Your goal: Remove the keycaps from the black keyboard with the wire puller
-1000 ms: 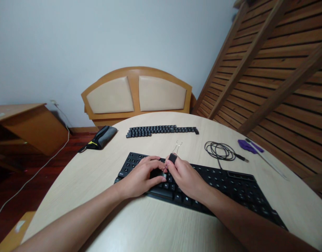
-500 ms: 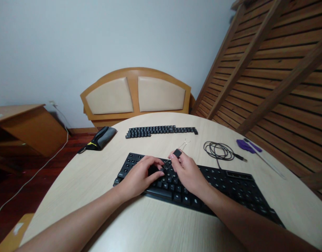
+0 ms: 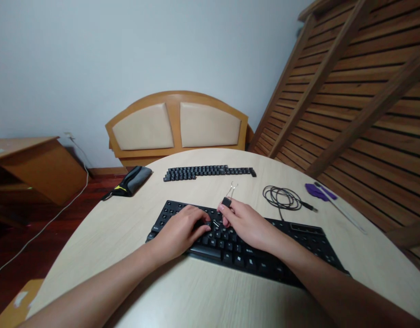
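Note:
A black keyboard (image 3: 239, 260) lies across the table beneath both my hands, its far rows stripped to bare switches while keycaps sit on the near rows. My right hand (image 3: 246, 223) grips a keycap puller (image 3: 226, 202) with a black body and thin wire loops at both ends. One pair of wires points up and away, and the other end reaches down by the keys. Left of it, my left hand (image 3: 184, 230) rests over the keyboard, thumb and forefinger pinched on a small black keycap (image 3: 208, 223), partly hidden by the fingers.
Removed keycaps (image 3: 210, 171) lie in rows beyond the keyboard. A coiled black cable (image 3: 281, 198) is at the right, by a purple cloth (image 3: 315, 192) and a long thin brush-like tool (image 3: 343, 212). A dark pouch (image 3: 132, 181) lies at the table's left edge.
My right hand has drawn the puller slightly up and away from my left fingers, turning it more upright. My left hand has stayed nearly in place with the keycap.

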`<control>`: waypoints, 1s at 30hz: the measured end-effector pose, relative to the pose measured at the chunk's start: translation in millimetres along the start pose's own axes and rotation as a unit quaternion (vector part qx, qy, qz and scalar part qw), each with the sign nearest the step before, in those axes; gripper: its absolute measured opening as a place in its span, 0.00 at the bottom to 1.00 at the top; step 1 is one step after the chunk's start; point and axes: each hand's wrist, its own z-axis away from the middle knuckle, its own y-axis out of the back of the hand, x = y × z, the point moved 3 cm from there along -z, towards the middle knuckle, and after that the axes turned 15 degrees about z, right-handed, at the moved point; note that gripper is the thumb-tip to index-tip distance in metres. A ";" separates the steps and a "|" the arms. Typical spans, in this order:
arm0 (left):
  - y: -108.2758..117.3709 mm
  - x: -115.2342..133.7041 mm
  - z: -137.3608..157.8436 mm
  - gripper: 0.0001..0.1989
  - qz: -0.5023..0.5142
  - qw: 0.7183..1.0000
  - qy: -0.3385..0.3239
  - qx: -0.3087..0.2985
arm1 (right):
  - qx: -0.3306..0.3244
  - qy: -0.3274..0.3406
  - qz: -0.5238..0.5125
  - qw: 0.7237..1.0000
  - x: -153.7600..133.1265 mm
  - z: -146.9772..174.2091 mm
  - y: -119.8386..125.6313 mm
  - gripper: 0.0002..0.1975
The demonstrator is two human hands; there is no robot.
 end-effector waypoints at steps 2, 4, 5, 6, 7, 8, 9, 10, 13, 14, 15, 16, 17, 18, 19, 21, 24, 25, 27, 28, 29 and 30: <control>1.7 0.6 1.8 0.06 -0.016 1.000 0.011 -0.001 | 0.003 0.003 0.020 1.000 -2.2 1.1 5.8 0.16; 4.0 0.8 3.9 0.06 -0.029 0.999 0.025 0.000 | 0.006 0.000 0.021 1.000 -2.4 0.8 7.2 0.16; 5.2 0.8 4.9 0.07 -0.034 0.999 0.031 0.001 | 0.007 0.000 0.016 1.000 -1.9 0.1 6.1 0.16; 6.4 0.7 5.8 0.07 -0.037 0.999 0.037 0.001 | 0.007 -0.001 0.011 1.000 -1.0 -0.9 4.3 0.16; 7.6 0.5 6.5 0.07 -0.040 0.998 0.041 0.002 | 0.009 -0.002 0.005 1.000 0.2 -2.0 2.0 0.16; 8.9 0.3 7.0 0.08 -0.042 0.998 0.046 0.001 | 0.011 -0.002 0.000 1.000 1.5 -3.1 -0.5 0.16; 10.3 0.0 7.3 0.08 -0.044 0.998 0.052 0.000 | 0.015 0.000 -0.004 1.000 2.8 -4.0 -3.0 0.16; 12.1 -0.4 7.2 0.09 -0.047 0.997 0.058 0.000 | 0.022 0.002 -0.006 1.000 4.0 -4.7 -5.1 0.16; 20.1 -1.6 4.1 0.10 -0.062 0.995 0.070 0.019 | 0.046 0.013 0.011 0.999 6.6 -4.9 -9.5 0.16; 23.6 -2.3 1.9 0.10 -0.068 0.995 0.069 0.031 | 0.053 0.015 0.021 0.998 7.2 -4.5 -10.4 0.16; 27.2 -3.4 -0.9 0.10 -0.072 0.994 0.067 0.042 | 0.059 0.016 0.030 0.998 7.7 -4.1 -11.1 0.16; 30.8 -5.1 -4.5 0.10 -0.077 0.993 0.064 0.055 | 0.063 0.017 0.038 0.997 8.0 -3.6 -11.7 0.16; 34.2 -7.3 -8.8 0.10 -0.084 0.993 0.060 0.065 | 0.064 0.019 0.042 0.997 8.1 -3.3 -12.3 0.16; 37.2 -10.0 -13.8 0.11 -0.092 0.992 0.055 0.073 | 0.065 0.019 0.045 0.997 8.2 -3.0 -12.6 0.17; 39.8 -13.1 -19.4 0.11 -0.101 0.991 0.049 0.079 | 0.066 0.019 0.045 0.997 8.2 -2.8 -12.8 0.17; 43.9 -19.6 -32.7 0.11 -0.138 0.986 0.027 0.084 | 0.066 0.017 0.045 0.997 7.9 -2.7 -12.7 0.17; 49.1 -30.0 -56.2 0.09 -0.200 0.976 0.003 0.087 | 0.063 0.014 0.045 0.997 7.0 -2.6 -12.0 0.16; 50.6 -33.6 -64.5 0.08 -0.209 0.974 -0.002 0.085 | 0.062 0.014 0.045 0.997 6.7 -2.5 -11.7 0.16; 53.1 -40.5 -81.0 0.08 -0.225 0.971 -0.015 0.075 | 0.061 0.016 0.044 0.997 6.5 -2.2 -11.3 0.16; 54.1 -44.1 -88.6 0.08 -0.233 0.970 -0.020 0.070 | 0.061 0.018 0.043 0.997 6.5 -2.1 -11.2 0.16; 54.9 -47.7 -95.7 0.08 -0.241 0.968 -0.025 0.067 | 0.061 0.019 0.042 0.997 6.7 -2.0 -11.1 0.16; 55.3 -51.3 -102.0 0.08 -0.247 0.966 -0.029 0.065 | 0.061 0.020 0.042 0.997 6.8 -1.9 -11.2 0.16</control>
